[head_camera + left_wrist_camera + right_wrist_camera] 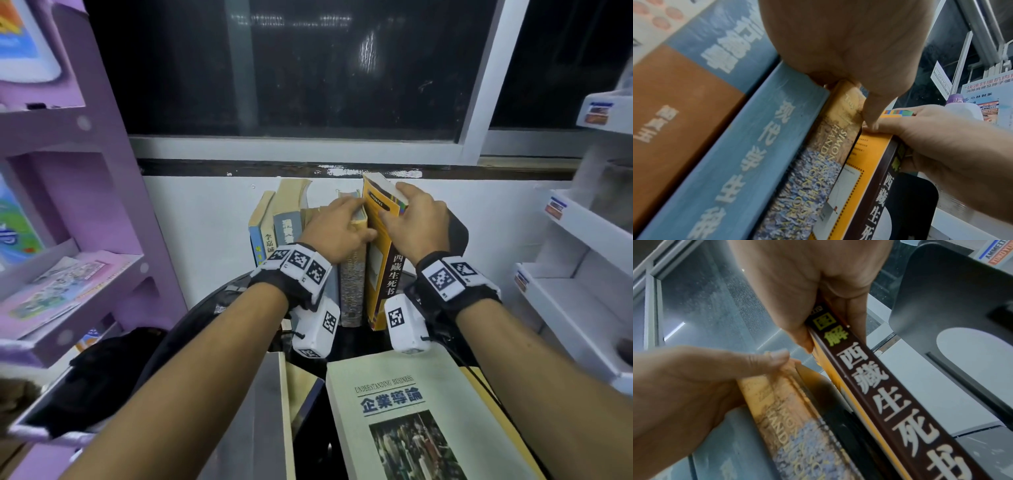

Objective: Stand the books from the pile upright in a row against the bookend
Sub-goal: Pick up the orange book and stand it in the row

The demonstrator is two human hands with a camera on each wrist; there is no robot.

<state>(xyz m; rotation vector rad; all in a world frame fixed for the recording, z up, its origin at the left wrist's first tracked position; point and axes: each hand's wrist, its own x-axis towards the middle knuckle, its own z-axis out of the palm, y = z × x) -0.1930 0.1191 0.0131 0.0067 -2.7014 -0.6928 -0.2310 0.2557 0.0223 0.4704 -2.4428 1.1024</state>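
Observation:
Several books stand upright in a row on the black table [346, 346] by the wall. My right hand [399, 205] grips the top of an orange book with a brown spine [380, 274], thumb on its left cover; it stands slightly tilted at the row's right end. The black bookend [459, 233] rises just right of it, partly hidden by my hand. My left hand [358, 219] lies over the row's tops and pinches the top of the speckled yellow-topped book [352, 294] beside the orange one. A blue book [748, 162] stands left of that. The "Understanding Business" book [404, 394] lies flat in front.
A grey-covered book [267, 411] lies flat left of the pile book. A purple shelf unit [68, 205] stands close on the left, white shelves [582, 257] on the right. The window ledge [308, 169] runs behind the row.

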